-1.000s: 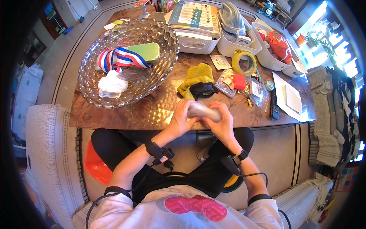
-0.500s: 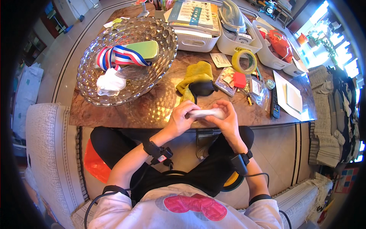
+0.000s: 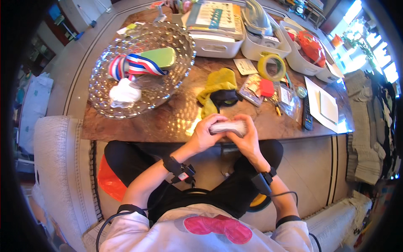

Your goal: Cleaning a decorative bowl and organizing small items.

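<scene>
Near the table's front edge, my left hand [image 3: 204,136] and my right hand [image 3: 248,140] grip a deck of cards [image 3: 228,127] from either end. Its white edge shows thin layers and looks slightly bowed. My fingers are wrapped round it, so the faces of the cards are hidden. Just beyond my hands lies a crumpled yellow cloth [image 3: 219,80] with a black piece [image 3: 224,97] on it. To their right are a flat clear case [image 3: 252,87] and a small red box [image 3: 267,88].
A glass bowl [image 3: 97,92] at left holds a striped ribbon [image 3: 142,65], a green case [image 3: 161,56] and a white bundle [image 3: 124,92]. White bins [image 3: 216,48] line the back. Yellow tape [image 3: 263,71], a remote [image 3: 307,114] and papers [image 3: 327,105] lie at right.
The deck has turned from a thin, blurred edge to a thicker layered one between both hands. The whole view has shifted slightly; the table things stay put.
</scene>
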Motion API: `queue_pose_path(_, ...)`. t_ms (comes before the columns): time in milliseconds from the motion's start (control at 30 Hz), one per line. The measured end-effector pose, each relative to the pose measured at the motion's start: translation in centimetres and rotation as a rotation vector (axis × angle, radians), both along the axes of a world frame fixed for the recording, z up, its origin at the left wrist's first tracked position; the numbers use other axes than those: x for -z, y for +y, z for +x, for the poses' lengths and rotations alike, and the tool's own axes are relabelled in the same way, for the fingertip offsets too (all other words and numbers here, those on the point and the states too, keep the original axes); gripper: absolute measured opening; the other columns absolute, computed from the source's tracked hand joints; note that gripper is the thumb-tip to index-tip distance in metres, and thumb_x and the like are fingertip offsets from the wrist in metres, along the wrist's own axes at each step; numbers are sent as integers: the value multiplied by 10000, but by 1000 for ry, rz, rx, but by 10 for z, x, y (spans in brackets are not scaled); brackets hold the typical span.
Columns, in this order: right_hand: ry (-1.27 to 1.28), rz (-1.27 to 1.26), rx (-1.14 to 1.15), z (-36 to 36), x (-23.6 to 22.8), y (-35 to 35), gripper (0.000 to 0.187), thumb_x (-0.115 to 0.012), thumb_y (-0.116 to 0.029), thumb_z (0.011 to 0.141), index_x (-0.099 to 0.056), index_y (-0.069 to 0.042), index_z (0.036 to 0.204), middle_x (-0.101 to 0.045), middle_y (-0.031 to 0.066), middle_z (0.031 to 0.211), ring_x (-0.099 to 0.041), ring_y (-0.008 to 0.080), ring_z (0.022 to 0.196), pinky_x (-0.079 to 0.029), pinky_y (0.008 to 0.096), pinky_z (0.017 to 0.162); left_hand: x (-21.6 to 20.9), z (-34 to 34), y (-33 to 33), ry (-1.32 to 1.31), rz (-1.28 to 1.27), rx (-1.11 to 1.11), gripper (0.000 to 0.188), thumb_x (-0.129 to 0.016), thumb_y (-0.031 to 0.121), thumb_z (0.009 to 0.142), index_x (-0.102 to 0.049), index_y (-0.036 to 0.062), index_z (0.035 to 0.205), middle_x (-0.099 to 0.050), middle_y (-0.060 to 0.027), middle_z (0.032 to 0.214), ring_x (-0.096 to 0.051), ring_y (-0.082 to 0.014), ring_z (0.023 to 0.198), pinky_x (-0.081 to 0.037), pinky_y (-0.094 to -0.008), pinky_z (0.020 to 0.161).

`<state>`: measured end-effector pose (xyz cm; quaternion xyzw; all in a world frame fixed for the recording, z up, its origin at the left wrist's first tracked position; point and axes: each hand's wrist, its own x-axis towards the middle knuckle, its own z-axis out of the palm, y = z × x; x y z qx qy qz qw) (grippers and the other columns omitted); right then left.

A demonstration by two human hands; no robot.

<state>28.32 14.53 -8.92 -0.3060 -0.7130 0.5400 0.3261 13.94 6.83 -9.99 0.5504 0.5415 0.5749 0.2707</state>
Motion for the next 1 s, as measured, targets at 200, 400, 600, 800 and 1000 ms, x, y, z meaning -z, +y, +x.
queue_pose_path(200,-225,58,-38,1,-10,-13,243,-706,-52,685,-548,-55,870,-568,52,778,-517,153,760,-442,290,700,20,4,-10,200,228,29,209,-589,15,688,-587,47,895,-538,-99,897,-520,-283,907,-420,-352,795)
queue_pose_path(400,-125,82,-86,18,25,7,198,-632,-8,687,-496,-24,830,-533,91,775,-518,220,691,-431,327,625,33,8,-6,211,237,32,262,-601,34,589,-487,14,824,-479,-143,803,-483,-338,817,-395,-390,682)
queue_pose_path(600,-108,240,-149,12,-24,-4,411,-678,-207,765,-520,-10,1090,-542,184,1089,-502,340,1037,-394,393,897,41,5,-6,159,249,-8,256,-578,23,607,-506,9,853,-496,-151,833,-473,-346,827,-390,-390,703)
queue_pose_path(800,-361,1097,-392,8,-59,-7,308,-578,-127,812,-516,18,1077,-532,230,1036,-508,398,970,-413,439,848,48,4,-2,188,279,-38,304,-561,-4,597,-514,2,897,-500,-153,836,-471,-346,847,-390,-392,713)
queue_pose_path(1000,-436,919,-343,16,-55,-6,227,-574,-16,778,-560,11,1003,-548,196,933,-540,366,868,-457,420,744,46,12,-3,171,220,10,380,-552,-10,572,-504,17,947,-493,-159,873,-473,-355,867,-389,-397,737)
